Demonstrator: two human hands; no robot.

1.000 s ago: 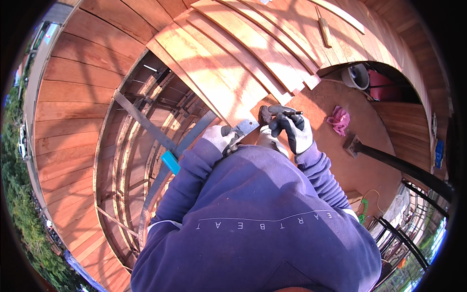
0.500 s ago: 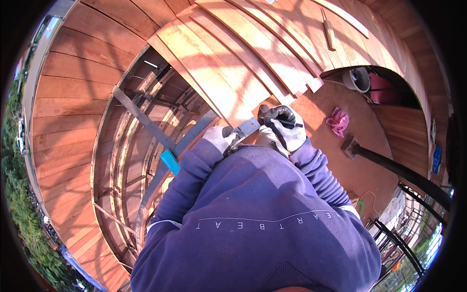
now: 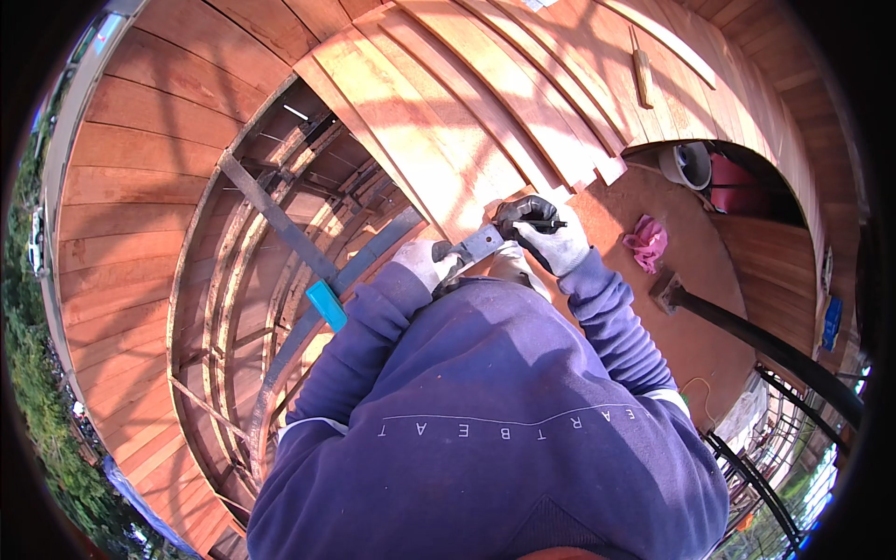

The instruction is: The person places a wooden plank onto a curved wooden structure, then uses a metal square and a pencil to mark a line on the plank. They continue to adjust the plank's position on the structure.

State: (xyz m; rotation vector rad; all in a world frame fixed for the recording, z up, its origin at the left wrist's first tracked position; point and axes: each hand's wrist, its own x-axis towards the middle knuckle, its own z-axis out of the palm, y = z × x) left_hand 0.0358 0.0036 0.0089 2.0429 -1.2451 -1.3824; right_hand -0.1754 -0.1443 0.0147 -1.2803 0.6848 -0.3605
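Note:
My gloved left hand [image 3: 427, 262] is closed on a metal bar [image 3: 482, 245] with a hole near its end, beside the lower edge of overlapping pale wooden boards [image 3: 434, 149]. My gloved right hand [image 3: 551, 238] grips a thin black pen or pencil [image 3: 551, 224], held just right of the bar's holed end, near where the boards end. The tip of the pen is hidden by my fingers. My trousered leg [image 3: 516, 277] shows below the hands.
Curved plank walls [image 3: 131, 187] surround an open steel framework [image 3: 285, 219] with a turquoise box [image 3: 325, 305] on it. At right lie a reddish round floor [image 3: 681, 243], a pink cloth [image 3: 644, 243], a black post [image 3: 756, 336], a grey bucket [image 3: 689, 166] and a loose wood strip [image 3: 642, 75].
My right hand has moved left and closer to the metal bar, the pen coming in beside its end. My left hand keeps hold of the bar. The view has shifted slightly.

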